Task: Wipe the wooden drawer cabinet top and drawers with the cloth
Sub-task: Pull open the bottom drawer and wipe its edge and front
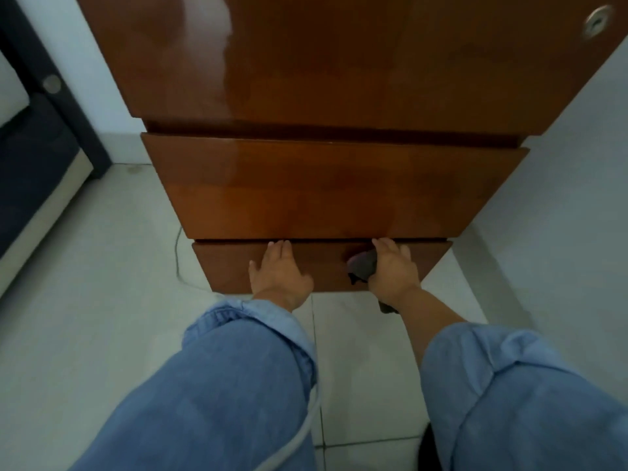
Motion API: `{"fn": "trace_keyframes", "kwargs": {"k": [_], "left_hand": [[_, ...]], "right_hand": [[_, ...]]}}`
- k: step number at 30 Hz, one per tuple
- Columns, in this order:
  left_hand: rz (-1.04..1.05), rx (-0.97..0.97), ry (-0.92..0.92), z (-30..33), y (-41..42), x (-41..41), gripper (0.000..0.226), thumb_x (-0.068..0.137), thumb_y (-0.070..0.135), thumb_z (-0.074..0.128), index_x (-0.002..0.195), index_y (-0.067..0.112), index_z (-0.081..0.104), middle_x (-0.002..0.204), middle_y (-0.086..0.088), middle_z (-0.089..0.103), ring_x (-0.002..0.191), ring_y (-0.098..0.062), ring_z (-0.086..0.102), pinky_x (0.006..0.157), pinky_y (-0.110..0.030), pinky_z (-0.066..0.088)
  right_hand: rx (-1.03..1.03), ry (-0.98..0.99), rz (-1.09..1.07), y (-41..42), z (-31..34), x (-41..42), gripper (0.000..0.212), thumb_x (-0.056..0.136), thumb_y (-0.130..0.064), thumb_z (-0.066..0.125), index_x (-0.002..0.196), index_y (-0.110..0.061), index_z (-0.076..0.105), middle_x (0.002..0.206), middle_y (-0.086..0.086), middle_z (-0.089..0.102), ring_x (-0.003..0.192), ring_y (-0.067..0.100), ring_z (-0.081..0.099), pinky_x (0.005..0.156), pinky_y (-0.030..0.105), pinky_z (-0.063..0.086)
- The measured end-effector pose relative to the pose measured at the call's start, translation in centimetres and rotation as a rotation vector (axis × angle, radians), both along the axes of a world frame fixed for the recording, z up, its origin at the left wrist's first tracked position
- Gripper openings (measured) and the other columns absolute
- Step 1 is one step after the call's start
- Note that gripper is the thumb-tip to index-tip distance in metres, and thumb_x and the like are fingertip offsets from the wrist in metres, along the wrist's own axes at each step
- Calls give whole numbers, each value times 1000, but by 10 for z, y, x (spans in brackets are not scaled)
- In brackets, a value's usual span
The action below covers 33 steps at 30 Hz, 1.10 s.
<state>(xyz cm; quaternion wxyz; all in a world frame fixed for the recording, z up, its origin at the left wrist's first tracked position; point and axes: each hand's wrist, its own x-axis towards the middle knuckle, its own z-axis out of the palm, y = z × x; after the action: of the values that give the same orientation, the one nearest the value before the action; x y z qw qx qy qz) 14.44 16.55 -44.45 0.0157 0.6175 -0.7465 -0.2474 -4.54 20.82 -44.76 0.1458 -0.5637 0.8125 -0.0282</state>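
Against the lowest glossy brown wooden drawer front point(323, 263) — right hand point(394, 270) fingers clamped on dark crumpled cloth point(363, 266), left hand point(278, 270) flat, fingers apart — drawer running sideways.

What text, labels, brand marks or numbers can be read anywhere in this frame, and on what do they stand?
None: no readable text in this frame.
The glossy brown wooden drawer cabinet shows bare fronts.
The round silver metal lock shows no legible marking; it is too blurred to tell.
The dark cloth under the right hand shows no visible label.
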Motion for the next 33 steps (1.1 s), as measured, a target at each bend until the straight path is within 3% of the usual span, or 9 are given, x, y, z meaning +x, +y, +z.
{"fn": "trace_keyframes", "kwargs": {"k": [4, 9, 14, 20, 33], "left_hand": [[9, -13, -57, -7, -4, -13, 78, 89, 29, 51, 152, 13, 8, 160, -2, 4, 147, -18, -1, 118, -51, 3], [-5, -106, -98, -12, -10, -11, 71, 86, 27, 53, 148, 16, 21, 150, -3, 22, 140, -21, 23, 116, -51, 13], [-37, -212, -144, -12, -13, -6, 62, 88, 35, 46, 146, 19, 28, 140, -1, 34, 134, -20, 33, 108, -46, 20], [-43, -246, -172, -9, -15, -6, 57, 90, 41, 42, 143, 21, 35, 135, 0, 40, 128, -20, 39, 102, -44, 24], [-65, -324, -221, -1, -22, -4, 44, 89, 39, 35, 123, 20, 56, 116, -1, 55, 107, -21, 52, 94, -40, 30]], "right_hand": [[9, 22, -35, -7, -9, 3, 77, 86, -17, 60, 150, -16, 17, 155, 0, 18, 134, 30, 25, 102, 42, 36], [101, 29, -30, -7, -18, 8, 87, 87, -26, 61, 150, -20, 2, 157, -1, -1, 132, 32, 27, 102, 44, 33], [-40, 137, -49, -11, -14, 10, 69, 86, -22, 61, 144, -15, 25, 148, 5, 19, 120, 32, 38, 95, 40, 39], [-61, 157, -47, -14, -7, 10, 57, 84, -20, 62, 136, -13, 39, 139, 5, 31, 115, 31, 42, 92, 38, 40], [-20, 307, 46, -20, 6, 5, 43, 87, -25, 56, 129, -17, 51, 127, 5, 45, 115, 30, 41, 92, 39, 37]]}}
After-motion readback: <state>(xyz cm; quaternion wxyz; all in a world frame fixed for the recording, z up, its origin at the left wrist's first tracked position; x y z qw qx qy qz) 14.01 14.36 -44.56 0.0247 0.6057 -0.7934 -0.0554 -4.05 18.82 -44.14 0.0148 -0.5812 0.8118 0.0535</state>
